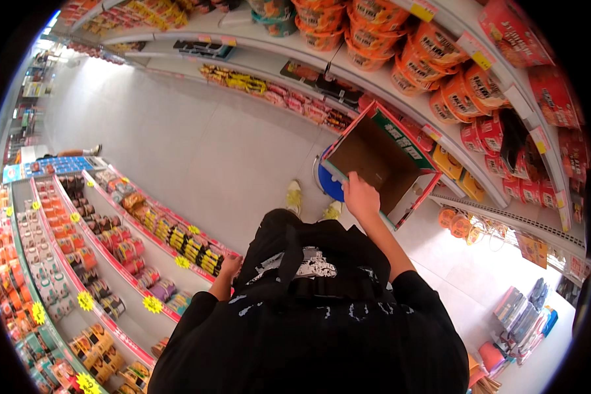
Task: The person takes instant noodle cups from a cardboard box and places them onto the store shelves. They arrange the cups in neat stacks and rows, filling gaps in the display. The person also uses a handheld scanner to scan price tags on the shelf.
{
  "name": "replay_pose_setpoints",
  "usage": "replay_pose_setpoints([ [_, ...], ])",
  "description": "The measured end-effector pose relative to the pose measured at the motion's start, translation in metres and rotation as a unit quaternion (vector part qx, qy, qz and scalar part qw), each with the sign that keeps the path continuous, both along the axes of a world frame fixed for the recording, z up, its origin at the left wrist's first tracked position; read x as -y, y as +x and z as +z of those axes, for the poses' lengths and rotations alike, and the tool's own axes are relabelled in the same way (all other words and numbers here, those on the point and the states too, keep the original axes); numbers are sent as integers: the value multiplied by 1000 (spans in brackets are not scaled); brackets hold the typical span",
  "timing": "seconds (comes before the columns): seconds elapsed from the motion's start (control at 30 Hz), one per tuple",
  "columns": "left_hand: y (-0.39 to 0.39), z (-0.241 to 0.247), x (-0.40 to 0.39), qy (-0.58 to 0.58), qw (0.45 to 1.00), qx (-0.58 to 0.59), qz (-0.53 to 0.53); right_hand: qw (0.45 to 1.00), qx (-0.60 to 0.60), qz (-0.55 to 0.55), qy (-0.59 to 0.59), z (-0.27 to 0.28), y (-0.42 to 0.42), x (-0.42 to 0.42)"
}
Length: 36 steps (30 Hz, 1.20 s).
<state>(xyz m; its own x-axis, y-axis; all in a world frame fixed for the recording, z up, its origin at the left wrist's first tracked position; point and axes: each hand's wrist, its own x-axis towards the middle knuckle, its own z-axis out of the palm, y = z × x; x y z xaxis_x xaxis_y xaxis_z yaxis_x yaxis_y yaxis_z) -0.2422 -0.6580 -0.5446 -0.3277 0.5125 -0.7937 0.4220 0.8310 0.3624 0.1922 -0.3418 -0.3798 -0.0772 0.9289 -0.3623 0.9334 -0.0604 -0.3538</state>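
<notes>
My right hand (363, 197) grips the near rim of an open-topped cardboard box (372, 143). No goods show on the brown inside of the box; its outside is red and green and bears writing. Beneath the box, a round blue stool seat (329, 183) partly shows. My left hand (231, 266) hangs low by my side, close to the edge of the left shelf, near small yellow and black snack packets (184, 245). Its fingers are partly hidden, so whether it touches the shelf I cannot tell.
Stacked orange instant-noodle tubs (418, 64) fill the right-hand shelf. On the left, a tiered shelf (128, 234) holds rows of cups and packets. Grey floor tiles (187, 128) run between them. Folded goods (524, 320) lie at the lower right. Another person's leg (81, 152) shows beyond the left shelf.
</notes>
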Motion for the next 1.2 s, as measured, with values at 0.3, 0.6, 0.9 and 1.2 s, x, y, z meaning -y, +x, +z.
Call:
replay_pose_setpoints([
  [0.3, 1, -59, 32, 56, 997, 59, -16, 997, 70, -23, -21, 7, -16, -2],
  [0.6, -86, -33, -71, 102, 983, 93, -124, 985, 135, -111, 10, 1, -30, 0],
  [0.9, -168, -196, -18, 130, 971, 53, -195, 979, 142, -143, -22, -3, -50, 9],
  [1.2, -169, -186, -24, 103, 982, 52, -150, 979, 149, -137, 4, -10, -55, 9],
])
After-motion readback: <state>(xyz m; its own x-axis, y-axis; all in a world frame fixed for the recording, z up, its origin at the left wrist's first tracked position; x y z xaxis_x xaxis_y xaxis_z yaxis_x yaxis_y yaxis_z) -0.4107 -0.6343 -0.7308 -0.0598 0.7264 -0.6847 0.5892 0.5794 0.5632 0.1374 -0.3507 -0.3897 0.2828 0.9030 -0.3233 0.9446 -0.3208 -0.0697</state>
